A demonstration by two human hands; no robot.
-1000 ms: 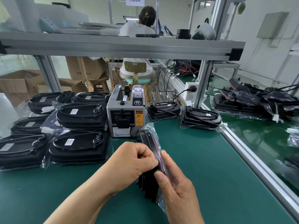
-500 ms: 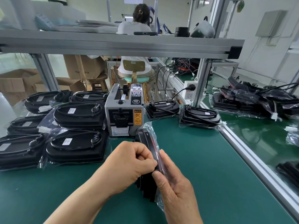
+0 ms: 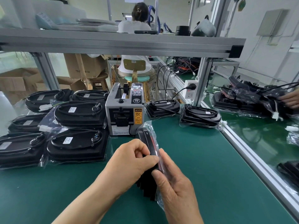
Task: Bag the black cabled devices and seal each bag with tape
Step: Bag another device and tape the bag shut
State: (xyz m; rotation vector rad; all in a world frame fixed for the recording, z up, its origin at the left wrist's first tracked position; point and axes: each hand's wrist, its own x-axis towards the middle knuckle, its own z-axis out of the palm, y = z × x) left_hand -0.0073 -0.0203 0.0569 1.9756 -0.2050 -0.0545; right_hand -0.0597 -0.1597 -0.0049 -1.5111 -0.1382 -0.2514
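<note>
Near the middle of the green table [image 3: 202, 159], both hands hold one black device [image 3: 145, 138] standing on its edge inside a clear bag [image 3: 152, 126]. The left hand [image 3: 131, 160] has its fingers curled and pinches the device's near upper edge through the plastic. The right hand [image 3: 174, 186] wraps the right side, thumb pressed on the near edge and fingers behind (their tips are hidden). Loose plastic sticks up past the far end of the device. Just beyond stands a grey tape dispenser [image 3: 124, 113]. To its left lie stacked bagged devices [image 3: 77, 143], cables coiled on top. To its right, further back, sit two more devices [image 3: 162, 107], side by side. On the next table to the right, another person's hand [image 3: 291, 99] rests on a pile of bagged parts [image 3: 252, 101]
</note>
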